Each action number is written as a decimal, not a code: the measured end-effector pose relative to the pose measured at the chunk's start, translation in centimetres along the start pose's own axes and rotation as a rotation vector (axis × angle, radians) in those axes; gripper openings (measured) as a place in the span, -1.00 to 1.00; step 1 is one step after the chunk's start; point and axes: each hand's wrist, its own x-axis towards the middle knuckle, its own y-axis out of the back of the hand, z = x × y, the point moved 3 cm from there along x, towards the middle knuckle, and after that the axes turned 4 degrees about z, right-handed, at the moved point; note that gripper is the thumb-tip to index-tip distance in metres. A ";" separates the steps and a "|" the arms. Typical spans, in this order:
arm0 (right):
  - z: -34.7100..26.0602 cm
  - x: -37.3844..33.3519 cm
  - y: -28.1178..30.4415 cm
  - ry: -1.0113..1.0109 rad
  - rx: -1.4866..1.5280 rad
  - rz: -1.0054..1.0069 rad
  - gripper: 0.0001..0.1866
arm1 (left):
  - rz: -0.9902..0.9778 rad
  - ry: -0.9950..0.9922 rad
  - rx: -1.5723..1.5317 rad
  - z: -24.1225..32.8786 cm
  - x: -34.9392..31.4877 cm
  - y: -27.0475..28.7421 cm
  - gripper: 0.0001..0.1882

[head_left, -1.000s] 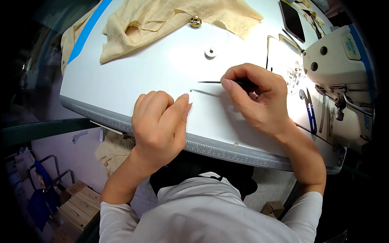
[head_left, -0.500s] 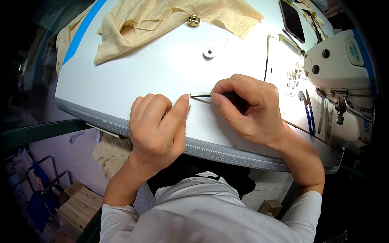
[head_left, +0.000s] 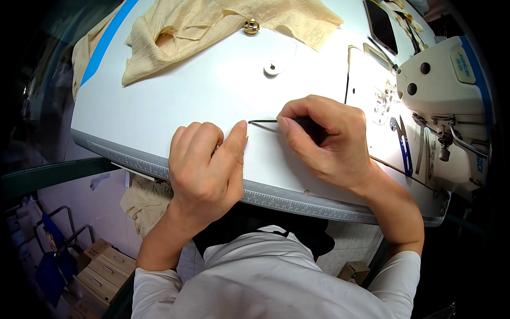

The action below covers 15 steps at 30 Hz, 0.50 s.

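Observation:
My right hand [head_left: 332, 141] is closed around a thin, dark-shafted screwdriver [head_left: 264, 121], its handle mostly hidden in my palm. The shaft points left over the white table, and its tip meets a tiny dark speck by my left fingertip. My left hand [head_left: 207, 165] is closed above the table's front edge, index finger stretched toward that tip and thumb beneath. Whatever it pinches, if anything, is hidden. Beyond the hands lies a white bobbin [head_left: 272, 68] trailing thread. A brass-coloured bobbin case [head_left: 252, 26] sits farther back against beige cloth [head_left: 212, 32].
At the right stands a sewing machine [head_left: 438, 80] with a lit needle area. Blue-handled thread snips [head_left: 405, 149] lie beside it, and a phone [head_left: 381, 26] lies at the back right. A ruler strip [head_left: 297, 204] runs along the table's front edge.
The screwdriver's tip has shifted slightly and now meets the dark speck at my left fingertip. Both hands stay nearly in place; the whole view has moved a little.

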 end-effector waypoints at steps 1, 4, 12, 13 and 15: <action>0.0 0.0 0.0 0.000 -0.003 0.000 -0.94 | -0.003 0.000 0.003 0.0 0.0 0.0 -0.63; -0.1 0.0 0.1 -0.007 -0.004 -0.004 -0.94 | -0.009 -0.001 0.006 0.0 0.1 0.0 -0.62; 0.0 0.0 0.1 -0.013 0.012 -0.007 -0.95 | -0.021 -0.008 0.009 0.0 0.1 -0.1 -0.59; 0.0 0.0 0.1 -0.024 0.013 -0.004 -0.95 | -0.020 -0.008 0.008 0.0 0.0 -0.1 -0.59; 0.0 0.0 0.1 -0.045 0.018 0.001 -0.95 | -0.019 -0.008 0.009 0.0 0.0 0.0 -0.58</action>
